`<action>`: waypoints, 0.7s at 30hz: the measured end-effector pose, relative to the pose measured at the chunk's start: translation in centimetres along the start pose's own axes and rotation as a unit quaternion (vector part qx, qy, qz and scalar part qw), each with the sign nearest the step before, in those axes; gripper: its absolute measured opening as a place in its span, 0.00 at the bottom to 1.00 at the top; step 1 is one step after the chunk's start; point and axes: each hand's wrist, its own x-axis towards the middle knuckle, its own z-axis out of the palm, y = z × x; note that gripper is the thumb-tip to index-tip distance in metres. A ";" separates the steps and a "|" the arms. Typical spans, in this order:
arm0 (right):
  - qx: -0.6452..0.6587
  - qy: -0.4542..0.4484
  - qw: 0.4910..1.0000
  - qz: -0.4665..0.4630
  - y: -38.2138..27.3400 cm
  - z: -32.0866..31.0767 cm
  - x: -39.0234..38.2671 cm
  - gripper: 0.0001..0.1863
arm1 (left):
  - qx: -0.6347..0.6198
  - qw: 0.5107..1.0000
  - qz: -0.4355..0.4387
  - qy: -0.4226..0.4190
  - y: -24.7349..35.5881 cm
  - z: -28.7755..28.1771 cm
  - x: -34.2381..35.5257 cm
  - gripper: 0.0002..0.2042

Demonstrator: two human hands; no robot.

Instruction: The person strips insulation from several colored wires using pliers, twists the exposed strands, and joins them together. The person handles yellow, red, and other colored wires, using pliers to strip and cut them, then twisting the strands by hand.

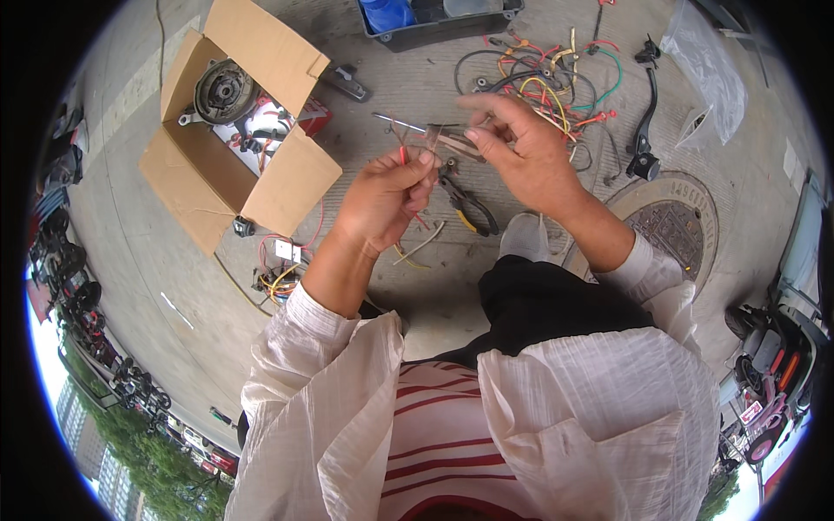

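Note:
My left hand [387,198] is closed, thumb against fingers, on a thin red wire [403,156] that sticks up past the thumb; fine strands spread above it. Just to the right, my right hand [526,148] holds nothing that I can make out, with thumb and forefinger apart. A screwdriver [400,122] shows its metal shaft beyond the left fingers. Something brownish [460,146] lies between the two hands, its kind unclear. Below them on the ground rest pliers [469,208] with yellow and black handles, and short wire pieces [422,246].
An open cardboard box [204,169] with a round metal part stands at the left. Tangled coloured wires [556,82] spread at the far right, near a black lever [644,130] and a clear plastic bag [708,69]. A dark bin [443,29] stands far ahead; a manhole cover [669,230] lies right.

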 end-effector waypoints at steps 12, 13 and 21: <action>-0.095 -0.013 0.995 -0.030 -0.7 -0.5 0.3 0.12 | 0.604 0.724 0.305 0.136 -1.0 0.5 -0.5 0.04; -0.106 -0.029 0.994 -0.028 -0.7 -0.7 0.3 0.12 | 0.622 0.701 0.320 0.138 -1.0 0.6 -0.5 0.03; 0.184 -0.116 0.962 0.163 0.0 0.8 -0.2 0.10 | 0.697 0.604 0.365 0.126 -1.4 0.9 -0.4 0.06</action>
